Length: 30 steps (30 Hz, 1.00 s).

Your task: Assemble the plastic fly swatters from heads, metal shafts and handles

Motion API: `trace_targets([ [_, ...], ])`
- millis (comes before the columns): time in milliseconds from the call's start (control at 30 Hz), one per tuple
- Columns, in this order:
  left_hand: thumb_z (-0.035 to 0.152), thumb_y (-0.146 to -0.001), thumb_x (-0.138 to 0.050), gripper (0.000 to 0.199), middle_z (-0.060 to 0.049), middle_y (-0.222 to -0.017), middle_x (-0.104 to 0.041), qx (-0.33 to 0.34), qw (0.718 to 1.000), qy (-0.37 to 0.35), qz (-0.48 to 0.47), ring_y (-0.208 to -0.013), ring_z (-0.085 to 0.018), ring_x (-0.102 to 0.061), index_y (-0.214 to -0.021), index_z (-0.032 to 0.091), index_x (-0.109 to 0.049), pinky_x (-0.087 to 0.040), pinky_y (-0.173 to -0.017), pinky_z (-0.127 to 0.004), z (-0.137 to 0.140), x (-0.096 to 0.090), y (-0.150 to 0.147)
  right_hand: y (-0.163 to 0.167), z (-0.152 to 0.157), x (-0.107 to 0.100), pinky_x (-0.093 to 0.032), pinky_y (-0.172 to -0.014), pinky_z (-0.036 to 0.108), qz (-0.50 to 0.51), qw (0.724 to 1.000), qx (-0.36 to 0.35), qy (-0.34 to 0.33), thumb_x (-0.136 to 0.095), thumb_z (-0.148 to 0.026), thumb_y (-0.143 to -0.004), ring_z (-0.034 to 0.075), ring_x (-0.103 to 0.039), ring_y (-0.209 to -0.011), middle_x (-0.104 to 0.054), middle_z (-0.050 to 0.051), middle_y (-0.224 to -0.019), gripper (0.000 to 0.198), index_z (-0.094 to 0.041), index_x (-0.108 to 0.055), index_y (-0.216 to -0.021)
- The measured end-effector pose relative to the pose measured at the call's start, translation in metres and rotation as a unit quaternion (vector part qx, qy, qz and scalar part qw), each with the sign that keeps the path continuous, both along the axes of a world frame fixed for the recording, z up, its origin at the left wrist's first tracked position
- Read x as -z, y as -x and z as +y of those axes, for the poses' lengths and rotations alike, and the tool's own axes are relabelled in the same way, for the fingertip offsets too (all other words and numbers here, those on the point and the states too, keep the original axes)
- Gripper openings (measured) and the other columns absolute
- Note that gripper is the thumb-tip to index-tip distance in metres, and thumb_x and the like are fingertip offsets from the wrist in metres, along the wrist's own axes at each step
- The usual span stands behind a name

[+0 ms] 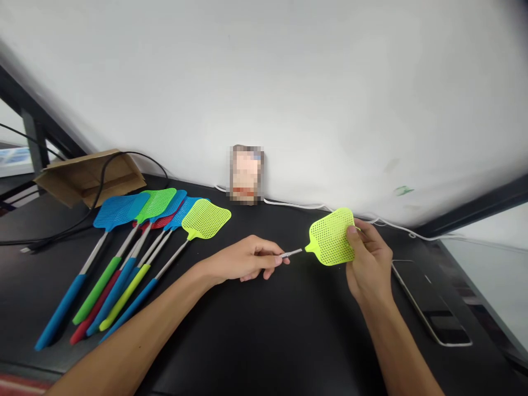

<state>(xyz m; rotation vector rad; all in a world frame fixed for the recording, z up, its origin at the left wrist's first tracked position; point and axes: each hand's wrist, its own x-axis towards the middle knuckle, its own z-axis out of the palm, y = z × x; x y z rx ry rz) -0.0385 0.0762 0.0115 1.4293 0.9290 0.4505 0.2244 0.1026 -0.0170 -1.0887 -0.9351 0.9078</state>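
Between thumb and fingers, my left hand (256, 258) grips a thin metal rod (293, 253) whose bare tip points right; the rest of it is hidden in the hand. My right hand (370, 258) pinches the far edge of a yellow-green fly swatter head (332, 236), its mesh face tilted toward me. The head's short neck points left at the rod's tip, with a small gap between them. Left of my hands lies a fanned pile of fly swatters (136, 258) in blue, green, red and yellow, with metal shafts and coloured grips. Nearest my left arm is one with a yellow-green head (206, 219).
A cardboard box (94, 177) lies open at the back left, with a black cable (108, 159) across it. A phone (431, 302) rests on the black table at right. A blurred upright object (246, 175) and a white cable (295, 205) are along the wall.
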Motion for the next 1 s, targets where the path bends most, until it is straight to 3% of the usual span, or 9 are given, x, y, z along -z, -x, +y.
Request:
trace_targets([
  [500,0.046,-0.095,-0.055,0.037,0.002,-0.071,-0.058,0.010,1.000,-0.003,0.009,-0.046,-0.006,-0.039,-0.112,0.017,-0.070,-0.031,-0.040,-0.020,0.0005,0.0003,-0.0004,-0.0001,-0.0019,0.0008,-0.049,-0.081,0.035,-0.020,1.000,-0.005,-0.013,-0.082,-0.043,-0.079,0.023,-0.066,-0.097,-0.073,0.007,-0.106,0.034,-0.023,-0.074,-0.106],
  [800,0.045,-0.096,-0.054,0.036,0.001,-0.071,-0.059,0.010,1.000,-0.006,0.009,-0.046,-0.006,-0.040,-0.112,0.018,-0.071,-0.032,-0.040,-0.020,-0.0001,0.0011,0.0002,0.0016,-0.0030,-0.0011,-0.049,-0.090,0.040,-0.009,1.000,-0.007,-0.027,-0.082,-0.041,-0.080,0.025,-0.066,-0.104,-0.073,0.007,-0.111,0.032,-0.024,-0.075,-0.106],
  [1000,0.044,-0.099,-0.047,0.039,0.001,-0.069,-0.060,0.015,1.000,0.003,-0.027,-0.044,-0.006,-0.037,-0.111,0.015,-0.070,-0.029,-0.041,-0.021,-0.0011,0.0038,-0.0010,-0.0011,-0.0021,0.0008,-0.048,-0.090,0.037,-0.020,0.999,-0.025,-0.023,-0.080,-0.040,-0.082,0.022,-0.065,-0.103,-0.072,0.005,-0.111,0.029,-0.025,-0.076,-0.105],
])
